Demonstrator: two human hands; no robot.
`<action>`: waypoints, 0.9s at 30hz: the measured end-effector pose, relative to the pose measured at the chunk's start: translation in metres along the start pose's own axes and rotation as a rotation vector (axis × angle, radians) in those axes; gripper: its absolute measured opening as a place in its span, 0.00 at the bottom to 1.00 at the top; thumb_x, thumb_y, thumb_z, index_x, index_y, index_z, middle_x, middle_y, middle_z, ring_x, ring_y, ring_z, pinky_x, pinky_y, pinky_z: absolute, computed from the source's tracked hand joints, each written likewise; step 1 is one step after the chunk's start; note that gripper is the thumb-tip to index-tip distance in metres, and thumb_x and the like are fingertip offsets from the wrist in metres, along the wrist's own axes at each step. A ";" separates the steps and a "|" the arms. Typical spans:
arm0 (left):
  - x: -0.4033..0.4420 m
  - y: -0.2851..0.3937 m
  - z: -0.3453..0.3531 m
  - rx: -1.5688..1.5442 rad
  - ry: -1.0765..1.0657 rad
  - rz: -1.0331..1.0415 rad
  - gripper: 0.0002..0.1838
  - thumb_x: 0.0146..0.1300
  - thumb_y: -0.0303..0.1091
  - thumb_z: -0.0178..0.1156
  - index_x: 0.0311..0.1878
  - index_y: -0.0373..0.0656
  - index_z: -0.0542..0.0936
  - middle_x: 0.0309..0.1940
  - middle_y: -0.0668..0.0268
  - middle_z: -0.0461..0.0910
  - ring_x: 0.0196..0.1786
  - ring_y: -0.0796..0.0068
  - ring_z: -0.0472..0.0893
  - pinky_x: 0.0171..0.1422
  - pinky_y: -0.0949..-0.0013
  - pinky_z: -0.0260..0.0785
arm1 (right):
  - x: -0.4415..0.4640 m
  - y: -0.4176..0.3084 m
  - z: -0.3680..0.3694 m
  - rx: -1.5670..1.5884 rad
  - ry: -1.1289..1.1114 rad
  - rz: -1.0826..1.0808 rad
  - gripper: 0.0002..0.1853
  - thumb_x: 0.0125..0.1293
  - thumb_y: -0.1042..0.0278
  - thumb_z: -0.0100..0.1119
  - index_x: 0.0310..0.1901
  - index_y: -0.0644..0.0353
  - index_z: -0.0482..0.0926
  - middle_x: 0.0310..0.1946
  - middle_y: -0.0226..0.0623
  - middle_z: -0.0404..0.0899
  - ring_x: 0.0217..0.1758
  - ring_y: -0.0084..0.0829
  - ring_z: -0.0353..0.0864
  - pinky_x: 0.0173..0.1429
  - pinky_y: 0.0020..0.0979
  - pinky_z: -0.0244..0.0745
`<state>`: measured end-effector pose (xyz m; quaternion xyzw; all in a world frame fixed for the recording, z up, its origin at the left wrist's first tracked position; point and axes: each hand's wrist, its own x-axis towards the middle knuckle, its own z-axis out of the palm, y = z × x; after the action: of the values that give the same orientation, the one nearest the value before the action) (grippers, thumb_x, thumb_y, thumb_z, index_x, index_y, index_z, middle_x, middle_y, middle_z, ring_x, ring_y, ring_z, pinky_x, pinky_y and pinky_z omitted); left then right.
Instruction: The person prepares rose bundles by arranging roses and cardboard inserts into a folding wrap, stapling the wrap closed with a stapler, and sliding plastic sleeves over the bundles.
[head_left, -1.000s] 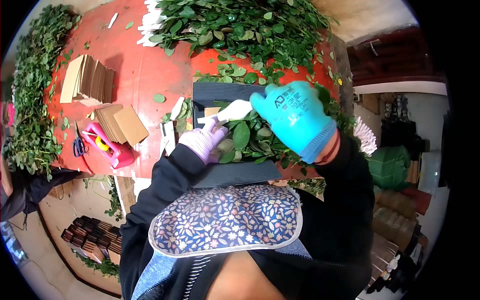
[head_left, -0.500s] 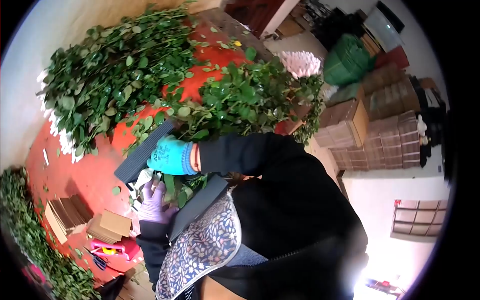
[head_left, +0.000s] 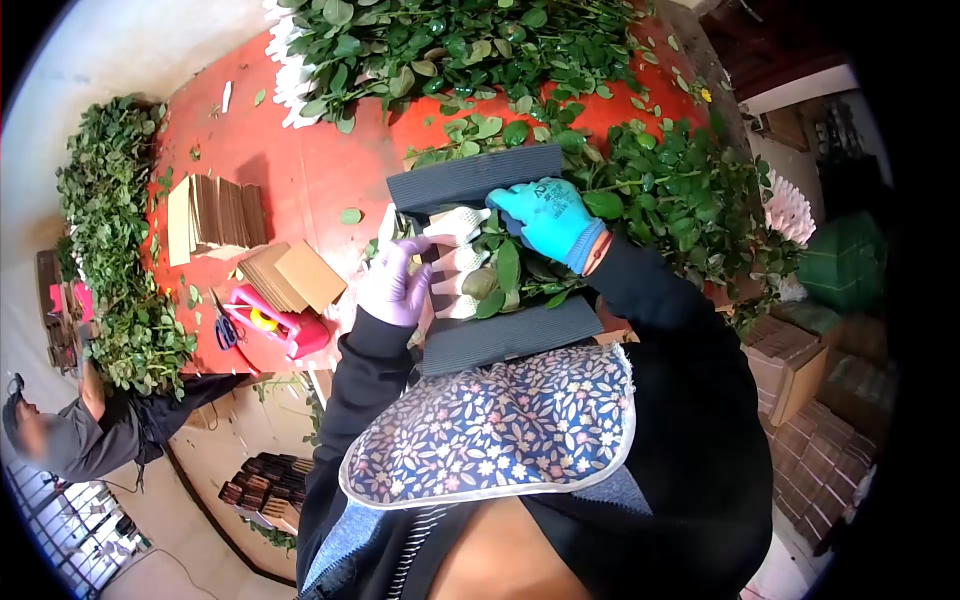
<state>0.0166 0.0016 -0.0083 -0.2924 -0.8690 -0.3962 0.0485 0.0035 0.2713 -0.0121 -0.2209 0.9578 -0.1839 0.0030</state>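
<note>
While the white-netted flower heads [head_left: 457, 262] lie in a row between the upper corrugated panel [head_left: 475, 177] and the lower corrugated panel [head_left: 512, 338], your left hand [head_left: 395, 285] is at their tips, fingers partly spread. Your right hand [head_left: 550, 218] curls its fingers beside the topmost head; from this angle you can't quite tell whether either hand grips anything. Farther left on the red table [head_left: 310, 180] sit cardboard pieces [head_left: 305, 276], a pink tape dispenser [head_left: 292, 328] and scissors [head_left: 226, 330].

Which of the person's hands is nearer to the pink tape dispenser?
Left. The left hand, gloved in purple, is just right of the pink tape dispenser, apart from it. The right hand, gloved in blue, is farther right, by the upper dark ribbed sheet.
</note>
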 end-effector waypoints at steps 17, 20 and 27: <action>-0.015 -0.020 -0.035 -0.206 0.037 -0.197 0.09 0.62 0.27 0.59 0.26 0.39 0.73 0.29 0.62 0.73 0.35 0.67 0.75 0.43 0.67 0.70 | 0.000 0.011 0.002 -0.099 0.095 -0.044 0.08 0.59 0.63 0.58 0.40 0.52 0.76 0.29 0.33 0.80 0.33 0.39 0.82 0.37 0.41 0.75; -0.009 -0.002 -0.029 -0.401 0.016 -0.061 0.11 0.56 0.24 0.59 0.22 0.39 0.68 0.32 0.62 0.73 0.34 0.70 0.74 0.42 0.69 0.70 | 0.003 0.000 -0.009 -0.168 -0.088 -0.071 0.10 0.61 0.64 0.55 0.45 0.53 0.75 0.27 0.32 0.79 0.31 0.36 0.82 0.37 0.39 0.74; -0.013 -0.009 0.018 -0.099 -0.042 -0.357 0.11 0.61 0.27 0.60 0.47 0.39 0.74 0.28 0.65 0.76 0.30 0.70 0.76 0.37 0.68 0.69 | -0.009 -0.031 -0.037 -0.483 -0.035 -0.002 0.19 0.62 0.62 0.56 0.54 0.54 0.76 0.41 0.35 0.79 0.31 0.34 0.78 0.36 0.39 0.72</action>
<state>0.0254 0.0035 -0.0308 -0.1439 -0.8874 -0.4345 -0.0551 0.0216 0.2623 0.0325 -0.2193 0.9736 0.0545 -0.0335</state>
